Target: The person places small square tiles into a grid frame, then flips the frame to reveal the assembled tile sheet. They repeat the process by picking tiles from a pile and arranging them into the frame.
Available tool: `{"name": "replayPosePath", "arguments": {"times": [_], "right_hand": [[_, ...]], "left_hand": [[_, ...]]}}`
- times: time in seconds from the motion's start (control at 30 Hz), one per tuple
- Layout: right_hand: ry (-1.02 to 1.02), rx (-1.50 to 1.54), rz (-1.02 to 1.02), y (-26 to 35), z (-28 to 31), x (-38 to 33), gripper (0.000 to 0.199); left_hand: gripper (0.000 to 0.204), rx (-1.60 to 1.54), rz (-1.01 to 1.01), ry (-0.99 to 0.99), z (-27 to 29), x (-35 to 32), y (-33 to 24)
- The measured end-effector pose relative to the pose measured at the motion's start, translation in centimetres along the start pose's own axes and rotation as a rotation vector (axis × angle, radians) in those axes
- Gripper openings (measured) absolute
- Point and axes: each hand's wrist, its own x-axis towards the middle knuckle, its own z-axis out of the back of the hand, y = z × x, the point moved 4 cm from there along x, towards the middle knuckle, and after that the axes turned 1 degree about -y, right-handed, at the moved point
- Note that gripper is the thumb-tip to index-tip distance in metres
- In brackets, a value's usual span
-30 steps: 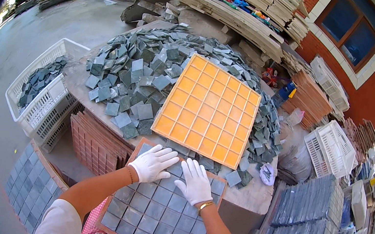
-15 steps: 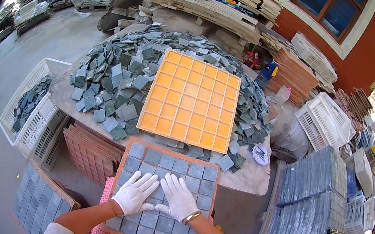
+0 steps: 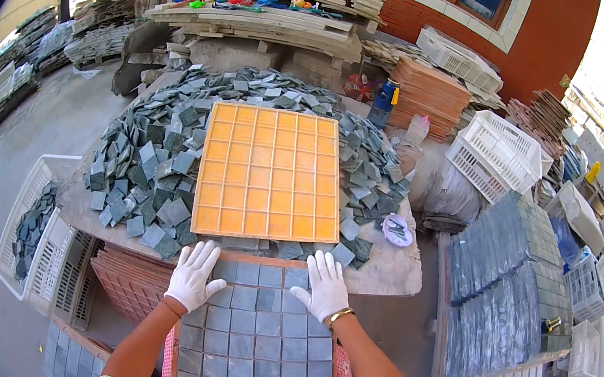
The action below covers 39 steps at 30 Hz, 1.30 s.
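Note:
In front of me a reddish-brown tray (image 3: 334, 370) lies across my lap, filled with rows of square grey stone tiles (image 3: 252, 345). White-gloved, my left hand (image 3: 193, 276) spreads its fingers over the tray's far left corner. My right hand (image 3: 324, 288), gloved too and with a bracelet at the wrist, rests open at the far right corner. Neither hand holds anything. Just beyond the fingertips, a yellow grid tray (image 3: 272, 175) with empty square cells sits on a heap of loose grey-green stone tiles (image 3: 155, 156) on the table (image 3: 384, 270).
A small white dish (image 3: 397, 230) and a dark blue bottle (image 3: 383, 105) stand at the heap's right. White crates flank the table, one crate (image 3: 32, 223) left and another (image 3: 499, 154) right. Wrapped tile stacks (image 3: 495, 301) stand on a pallet at right. Brown trays (image 3: 130, 284) are stacked below.
My hands have moved apart and away from me, from the middle of the tiles to the tray's far corners. The view has turned, so the yellow tray sits straighter.

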Motion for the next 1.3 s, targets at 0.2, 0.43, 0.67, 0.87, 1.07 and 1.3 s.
{"name": "replayPosePath", "arguments": {"times": [0.2, 0.43, 0.67, 0.87, 1.07, 1.3], "right_hand": [[0.055, -0.015, 0.028, 1.8, 0.4, -0.5, 0.087], [0.033, 0.028, 0.135, 4.9, 0.1, 0.6, 0.077], [0.132, 0.137, 0.370, 11.3, -0.6, -2.4, 0.083], [0.144, 0.078, 0.187, 13.1, 0.2, -3.8, 0.093], [0.194, 0.147, 0.215, 18.0, -2.4, 1.0, 0.090], [0.194, 0.150, 0.334, 23.6, -4.4, 3.1, 0.085]], "left_hand": [[0.075, 0.051, 0.064, 0.064, -1.7, 0.5, -0.7], [0.081, 0.072, 0.082, 0.090, -1.3, 0.2, -2.8], [0.077, 0.036, 0.069, 0.169, -0.1, -4.8, -4.3], [0.076, -0.069, 0.117, 0.104, 1.4, -8.9, -4.7], [0.066, -0.747, 0.392, -0.260, 0.3, -11.0, -1.6], [0.063, -1.488, 0.711, -0.602, -3.1, -12.5, 1.5]]}}
